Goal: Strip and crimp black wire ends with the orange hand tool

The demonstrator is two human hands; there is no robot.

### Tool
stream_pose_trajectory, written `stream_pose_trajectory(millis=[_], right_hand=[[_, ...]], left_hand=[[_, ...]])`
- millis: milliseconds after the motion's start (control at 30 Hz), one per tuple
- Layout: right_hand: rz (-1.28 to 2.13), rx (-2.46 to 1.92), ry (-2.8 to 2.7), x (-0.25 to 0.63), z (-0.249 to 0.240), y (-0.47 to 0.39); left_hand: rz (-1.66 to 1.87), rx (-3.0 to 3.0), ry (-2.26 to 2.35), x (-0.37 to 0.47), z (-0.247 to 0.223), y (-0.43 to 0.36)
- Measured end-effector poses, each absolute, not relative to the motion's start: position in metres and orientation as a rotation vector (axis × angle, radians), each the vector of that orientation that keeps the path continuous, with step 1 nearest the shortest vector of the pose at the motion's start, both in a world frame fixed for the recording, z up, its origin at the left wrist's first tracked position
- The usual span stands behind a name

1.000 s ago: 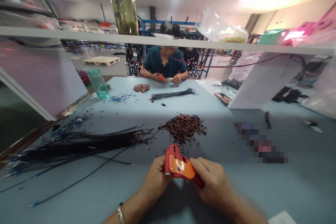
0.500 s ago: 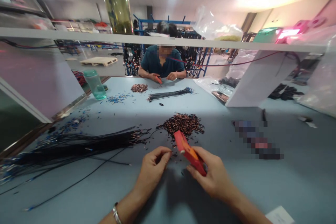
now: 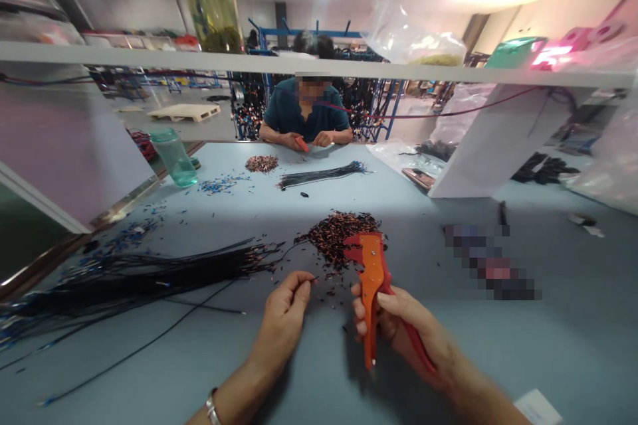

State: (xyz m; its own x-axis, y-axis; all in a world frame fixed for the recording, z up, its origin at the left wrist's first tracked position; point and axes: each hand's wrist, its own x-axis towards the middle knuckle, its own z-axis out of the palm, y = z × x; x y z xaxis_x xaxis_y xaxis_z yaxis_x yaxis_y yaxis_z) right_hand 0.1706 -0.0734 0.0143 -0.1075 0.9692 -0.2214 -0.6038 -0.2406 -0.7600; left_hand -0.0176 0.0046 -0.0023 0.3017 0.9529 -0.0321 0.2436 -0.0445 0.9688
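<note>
My left hand is closed in a pinch. The dark tip of a thin black wire pokes out past its thumb and forefinger; the rest of that wire is hidden. My right hand wraps round the handles of an orange and red wire stripper, its jaws pointing away from me and its handles apart. Beyond both hands lies a heap of short black and copper-coloured offcuts. To the left, a bundle of long black wires has bare copper ends towards the heap and blue ends far left.
Across the table, a person holds a red tool near a smaller wire bundle and another offcut heap. A green bottle stands at left; a phone lies by the shelf's right leg. A white shelf spans overhead.
My right hand has turned the wire stripper so its orange side faces me and its handles stand apart. My left hand has shifted slightly left, with the wire tip now showing.
</note>
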Motion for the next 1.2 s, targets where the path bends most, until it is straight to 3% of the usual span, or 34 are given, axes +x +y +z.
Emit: stream_pose_trajectory(millis=[433,1200], right_hand=[[1.881,-0.877,-0.783,0.168,0.004,-0.081],[1.894,-0.937,-0.84,0.166,0.004,-0.08]], left_hand=[[0.926,1.362,1.011,-0.013,-0.006,0.006],[0.997,1.514,0.983,-0.017,0.003,0.002]])
